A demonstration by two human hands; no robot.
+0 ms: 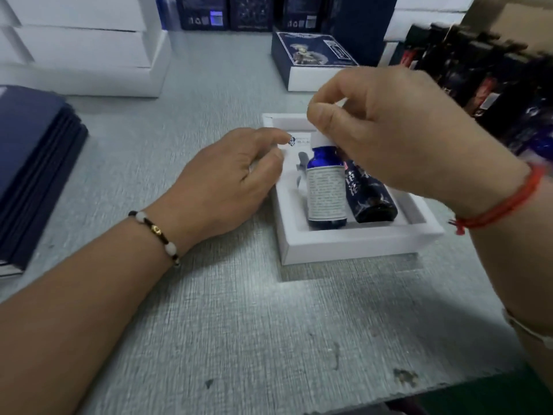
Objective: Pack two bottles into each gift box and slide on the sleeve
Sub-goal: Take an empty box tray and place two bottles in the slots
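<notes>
Grey textured table (227,319), scuffed near the front edge, cluttered at the back. White gift box (353,244) sits open at centre-right of the table, a white insert inside it. Two bottles lie side by side in the insert: blue bottle (326,193) with a pale printed label on the left, dark bottle (372,199) with a patterned wrap on the right, touching or nearly so. Right hand (398,136) is above the box, thumb and fingers pinching the white cap end of the blue bottle; red string bracelet (502,208) on that wrist. Left hand (227,181) rests at the box's left edge, fingers loosely bent and touching the rim, not gripping anything; beaded bracelet (155,232) on its wrist. Stack of dark blue flat sleeves (33,163) at far left of the table. White boxes (80,46) stacked back left. One finished box with a printed blue sleeve (311,55) behind the open box. More dark boxes (227,10) along the back; dark bottles (478,76), blurred, at right.
</notes>
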